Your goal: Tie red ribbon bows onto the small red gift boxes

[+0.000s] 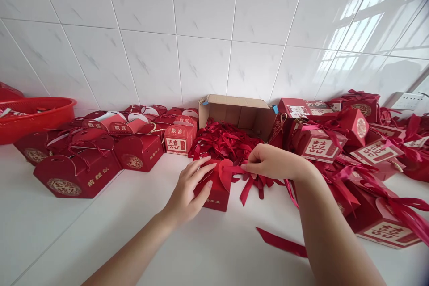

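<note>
Left hand (pixel 187 187) lies half curled over the near left side of a small red box (pixel 219 196), fingers across its top, thumb on the front. Right hand (pixel 273 161) is mostly closed, thumb and forefinger pinching a red ribbon (pixel 233 169) beside the rounded top flaps. Box sits upright on the table, just in front of the ribbon pile (pixel 224 140).

Handling, my judgement: box light, thin card, stiff along the folds but easy to dent; best steadied low on its side walls, not by the flaps. Contents, if any, cannot be seen. Ribbon soft, limp, probably slippery; pinch it close to the flaps.

Surface: white tabletop (pixel 134 237), smooth, a seam running at left. One loose strip (pixel 281 242) lies near my right forearm. Open cardboard carton (pixel 241 99) stands behind the pile. Corded boxes (pixel 75 174) and a red basket (pixel 50 107) to the left; beribboned boxes (pixel 323 145) crowd the right.

Room: glossy white wall tiles (pixel 201 9), grey-veined, window light reflected at upper right.
</note>
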Motion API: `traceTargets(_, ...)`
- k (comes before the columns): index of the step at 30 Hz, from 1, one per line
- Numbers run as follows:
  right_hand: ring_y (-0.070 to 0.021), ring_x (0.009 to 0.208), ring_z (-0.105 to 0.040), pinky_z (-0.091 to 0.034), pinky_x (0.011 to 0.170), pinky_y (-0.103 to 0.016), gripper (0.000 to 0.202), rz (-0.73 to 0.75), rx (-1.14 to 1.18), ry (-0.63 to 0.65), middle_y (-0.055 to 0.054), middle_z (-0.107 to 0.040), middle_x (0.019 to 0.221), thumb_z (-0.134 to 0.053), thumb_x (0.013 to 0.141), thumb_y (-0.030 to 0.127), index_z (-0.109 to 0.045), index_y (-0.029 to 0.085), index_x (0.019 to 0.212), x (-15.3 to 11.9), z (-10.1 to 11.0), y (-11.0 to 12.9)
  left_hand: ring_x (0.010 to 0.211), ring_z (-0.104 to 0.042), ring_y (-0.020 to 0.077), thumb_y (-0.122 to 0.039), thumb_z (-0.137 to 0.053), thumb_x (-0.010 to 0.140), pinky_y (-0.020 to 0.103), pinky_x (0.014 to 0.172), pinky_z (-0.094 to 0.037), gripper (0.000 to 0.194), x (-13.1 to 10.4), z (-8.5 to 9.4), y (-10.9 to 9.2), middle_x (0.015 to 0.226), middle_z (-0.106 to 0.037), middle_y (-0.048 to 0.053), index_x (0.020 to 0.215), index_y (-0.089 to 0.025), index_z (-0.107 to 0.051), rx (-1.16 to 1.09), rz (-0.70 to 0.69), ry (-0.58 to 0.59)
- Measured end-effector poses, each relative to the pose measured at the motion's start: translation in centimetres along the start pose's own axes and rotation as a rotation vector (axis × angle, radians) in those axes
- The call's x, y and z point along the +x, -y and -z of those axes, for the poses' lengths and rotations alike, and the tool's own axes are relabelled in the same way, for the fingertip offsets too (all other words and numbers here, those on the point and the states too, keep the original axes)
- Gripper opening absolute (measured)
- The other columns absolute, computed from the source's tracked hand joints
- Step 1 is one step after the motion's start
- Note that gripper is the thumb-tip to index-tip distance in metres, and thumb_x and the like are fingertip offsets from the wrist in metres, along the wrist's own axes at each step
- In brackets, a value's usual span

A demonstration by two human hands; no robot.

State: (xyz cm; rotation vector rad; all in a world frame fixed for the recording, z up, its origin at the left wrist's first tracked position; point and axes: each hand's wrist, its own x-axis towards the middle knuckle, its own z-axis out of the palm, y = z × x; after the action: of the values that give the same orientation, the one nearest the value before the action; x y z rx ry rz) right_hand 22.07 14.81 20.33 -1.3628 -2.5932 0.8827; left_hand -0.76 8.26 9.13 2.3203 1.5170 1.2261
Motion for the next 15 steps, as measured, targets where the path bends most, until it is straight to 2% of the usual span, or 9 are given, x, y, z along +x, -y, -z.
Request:
traceTargets(4, -0.0063, 0.037, -0.033, -0.026, 0.037, -0.022, 0.034, 0.016, 0.023, 0.038, 0.002, -0.038, 0.046, -0.052, 0.079, 0.037, -0.049, 0.016, 0.052, 0.3, -0.4, 0.1, 0.112, -0.054, 0.0239, -0.018, -0.048, 0.085, 0.041, 0.097, -0.042, 0.032, 0.2, 0.2, -0.4, 0.117, -0.062, 0.006, 0.114, -0.025, -0.061, 0.089, -0.092, -0.065)
traceTargets(9, -0.0069, 0.034, -0.04, -0.036, 0.036, -0.022, 0.033, 0.003, 0.106, 0.129, 0.002, -0.042, 0.047, -0.05, 0.08, 0.038, -0.051, 0.017, 0.055, 0.6, -1.2, 0.2, 0.092, -0.059, 0.0237, -0.024, -0.057, 0.081, 0.04, 0.082, -0.047, 0.018, 0.5, 0.4, -0.7, 0.096, -0.067, 0.006, 0.095, -0.022, -0.067, 0.145, -0.116, -0.142)
traceTargets(12, -0.0076, 0.034, -0.042, -0.039, 0.035, -0.023, 0.034, -0.002, 0.122, 0.151, 0.002, -0.041, 0.046, -0.051, 0.079, 0.04, -0.05, 0.017, 0.054, 0.6, -1.5, 0.5, 0.093, -0.057, 0.0236, -0.026, -0.058, 0.081, 0.039, 0.081, -0.048, 0.017, 0.5, 0.6, -0.8, 0.095, -0.066, 0.006, 0.095, -0.022, -0.068, 0.111, -0.061, -0.122)
traceTargets(15, -0.0072, 0.036, -0.04, -0.042, 0.036, -0.024, 0.034, 0.033, 0.1, 0.144, 0.002, -0.041, 0.047, -0.052, 0.077, 0.039, -0.049, 0.017, 0.051, 0.6, -1.6, 0.8, 0.099, -0.054, 0.0239, -0.03, -0.057, 0.083, 0.039, 0.085, -0.049, 0.023, 0.5, 0.9, -0.9, 0.1, -0.065, 0.006, 0.103, -0.024, -0.068, 0.056, 0.016, -0.042)
